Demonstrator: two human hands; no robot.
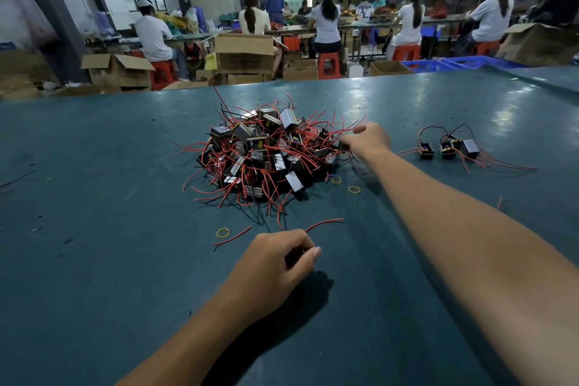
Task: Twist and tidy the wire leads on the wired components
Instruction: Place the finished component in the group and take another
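Observation:
A heap of small black wired components (263, 153) with tangled red and black leads lies in the middle of the green table (94, 197). My right hand (368, 138) reaches to the heap's right edge, fingers pinched on red leads there. My left hand (275, 263) rests near the table's front, closed around a dark component, with red leads (322, 223) sticking out beyond the fingers. Three components (448, 147) with trailing leads sit apart at the right.
Yellow rubber bands lie loose: one (223, 232) near my left hand, two (354, 189) by the heap's right side. Beyond the table's far edge are cardboard boxes (244, 53), blue crates (438, 64), red stools and several seated people working.

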